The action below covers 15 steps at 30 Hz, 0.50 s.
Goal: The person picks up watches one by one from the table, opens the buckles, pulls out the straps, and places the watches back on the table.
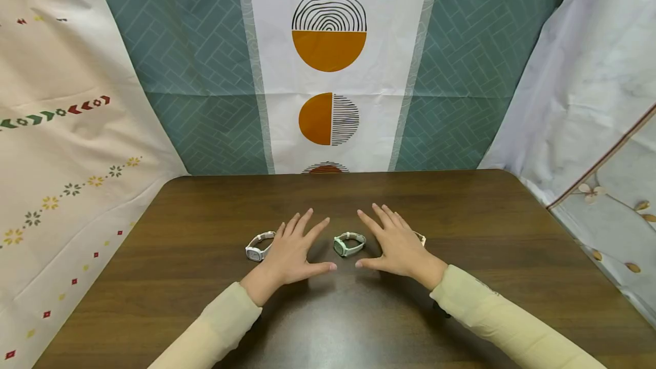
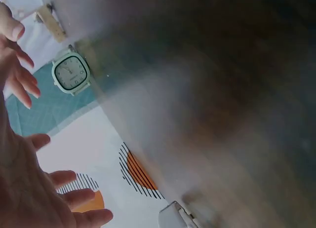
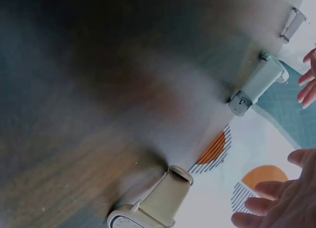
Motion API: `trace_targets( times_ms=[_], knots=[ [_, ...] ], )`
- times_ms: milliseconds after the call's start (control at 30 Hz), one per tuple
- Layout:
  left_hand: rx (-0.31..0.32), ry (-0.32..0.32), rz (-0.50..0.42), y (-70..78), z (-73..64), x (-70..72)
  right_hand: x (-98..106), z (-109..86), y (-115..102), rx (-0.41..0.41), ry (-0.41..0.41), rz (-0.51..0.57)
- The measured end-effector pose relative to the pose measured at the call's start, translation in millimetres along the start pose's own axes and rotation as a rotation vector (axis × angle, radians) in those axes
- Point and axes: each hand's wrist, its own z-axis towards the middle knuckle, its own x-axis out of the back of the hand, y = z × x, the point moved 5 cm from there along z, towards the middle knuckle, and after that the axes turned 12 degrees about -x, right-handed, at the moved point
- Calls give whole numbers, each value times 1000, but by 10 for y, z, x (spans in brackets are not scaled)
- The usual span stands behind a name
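Between my two hands a mint-green watch [image 1: 350,244] rests on the brown table, its square dial [image 2: 70,73] facing the left wrist camera. A white watch [image 1: 260,246] lies just left of my left hand [image 1: 293,250], partly covered by it. Behind my right hand [image 1: 397,245] only an edge of a beige watch [image 1: 421,238] shows; its strap [image 3: 165,197] is plainer in the right wrist view. Both hands hover over the table with fingers spread and nothing held.
The dark wooden table [image 1: 348,323] has its far edge against a teal and white hanging cloth [image 1: 205,61]. A cream patterned cloth [image 1: 61,147] hangs on the left, and a white marbled one [image 1: 589,101] on the right.
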Motion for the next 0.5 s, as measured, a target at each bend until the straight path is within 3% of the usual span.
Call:
trace_targets(
  times_ms=[300, 500],
  knots=[
    [47, 47, -55, 15, 57, 2, 49, 16, -29, 38, 93, 17],
    [73, 90, -98, 39, 106, 10, 54, 32, -44, -7, 90, 39]
  ],
)
